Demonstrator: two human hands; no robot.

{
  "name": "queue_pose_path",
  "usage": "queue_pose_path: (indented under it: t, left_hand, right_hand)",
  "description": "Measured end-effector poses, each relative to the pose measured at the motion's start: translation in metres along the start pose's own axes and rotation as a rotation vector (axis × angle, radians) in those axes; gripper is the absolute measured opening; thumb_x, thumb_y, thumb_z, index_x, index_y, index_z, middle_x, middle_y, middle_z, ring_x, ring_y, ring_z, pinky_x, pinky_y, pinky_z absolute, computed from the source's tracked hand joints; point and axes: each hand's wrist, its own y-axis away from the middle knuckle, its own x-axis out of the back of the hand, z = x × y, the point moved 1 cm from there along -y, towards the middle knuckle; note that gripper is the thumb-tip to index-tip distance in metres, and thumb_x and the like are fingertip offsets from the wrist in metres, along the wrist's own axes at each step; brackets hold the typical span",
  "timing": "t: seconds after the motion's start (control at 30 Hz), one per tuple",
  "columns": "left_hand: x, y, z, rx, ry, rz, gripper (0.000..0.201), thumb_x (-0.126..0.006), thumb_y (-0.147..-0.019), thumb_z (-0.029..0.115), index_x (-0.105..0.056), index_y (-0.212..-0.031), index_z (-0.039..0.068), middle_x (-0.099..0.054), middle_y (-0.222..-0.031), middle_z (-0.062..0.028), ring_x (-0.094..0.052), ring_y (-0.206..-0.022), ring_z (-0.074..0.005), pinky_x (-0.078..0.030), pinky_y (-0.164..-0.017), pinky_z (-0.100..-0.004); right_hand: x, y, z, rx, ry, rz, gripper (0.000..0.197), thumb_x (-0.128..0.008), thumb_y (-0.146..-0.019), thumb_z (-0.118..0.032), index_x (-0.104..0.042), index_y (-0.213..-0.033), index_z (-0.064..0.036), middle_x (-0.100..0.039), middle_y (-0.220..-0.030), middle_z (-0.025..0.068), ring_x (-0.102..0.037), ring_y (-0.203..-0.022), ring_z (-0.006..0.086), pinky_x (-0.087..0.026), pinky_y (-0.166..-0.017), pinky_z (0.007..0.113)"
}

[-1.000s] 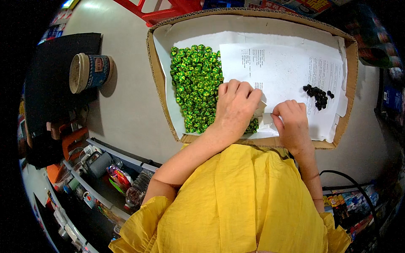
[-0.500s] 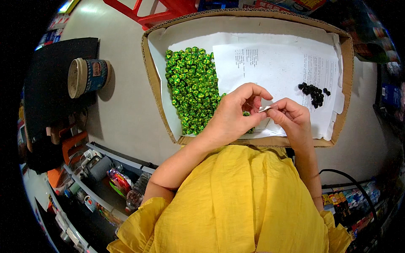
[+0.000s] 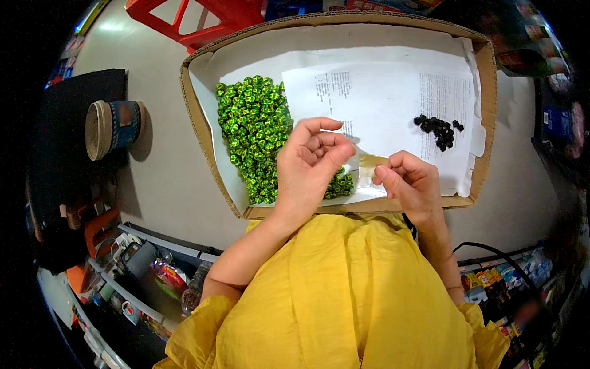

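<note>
Hold the small wrapper (image 3: 369, 165) taut between both hands above the near edge of the cardboard tray (image 3: 203, 132) and peel it evenly. The left hand (image 3: 310, 163) has its fingers curled together, pinching the wrapper's left end; the right hand (image 3: 412, 181) pinches the right end likewise. Green wrapped candies (image 3: 252, 132) lie heaped left; dark unwrapped pieces (image 3: 439, 128) sit right on the paper sheet (image 3: 393, 92).

Brown cardboard tray (image 3: 195, 117) centre; printed white sheets (image 3: 393, 104) inside; round canister (image 3: 110, 128) left, blue-labelled.
</note>
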Motion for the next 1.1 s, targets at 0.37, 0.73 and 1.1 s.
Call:
queue_pose_path:
  t: [0.37, 0.73, 1.1]
  left_hand:
    - [0.004, 0.005, -0.010, 0.214, 0.008, -0.160, 0.008, -0.060, -0.081, -0.001, -0.057, -0.087, -0.003, -0.062, -0.078, -0.0076, -0.059, -0.067, -0.0104, -0.050, -0.062, -0.0225]
    - [0.002, 0.002, -0.004, 0.229, -0.029, -0.216, 0.012, -0.058, -0.082, -0.001, -0.059, -0.094, -0.004, -0.062, -0.082, -0.0064, -0.059, -0.072, -0.0102, -0.050, -0.067, -0.0235]
    - [0.002, -0.004, -0.004, 0.229, 0.001, -0.202, 0.016, -0.058, -0.082, 0.000, -0.059, -0.096, -0.005, -0.062, -0.083, -0.0078, -0.058, -0.071, -0.0108, -0.050, -0.065, -0.0238]
  right_hand:
    - [0.050, 0.002, 0.003, 0.394, 0.741, 0.616, 0.008, -0.061, -0.079, -0.006, -0.063, -0.086, -0.0021, -0.063, -0.076, 0.0067, -0.058, -0.061, 0.0134, -0.047, -0.055, 0.024]
    - [0.041, -0.033, -0.014, 0.651, 1.213, 0.562, 0.010, -0.065, -0.072, -0.004, -0.062, -0.082, -0.0043, -0.052, -0.077, 0.0064, -0.048, -0.070, 0.0205, -0.038, -0.067, 0.031]
    - [0.047, -0.020, -0.021, 0.515, 1.010, 0.556, 0.012, -0.063, -0.072, -0.004, -0.059, -0.084, -0.0047, -0.059, -0.071, 0.0038, -0.051, -0.061, 0.0176, -0.038, -0.068, 0.030]
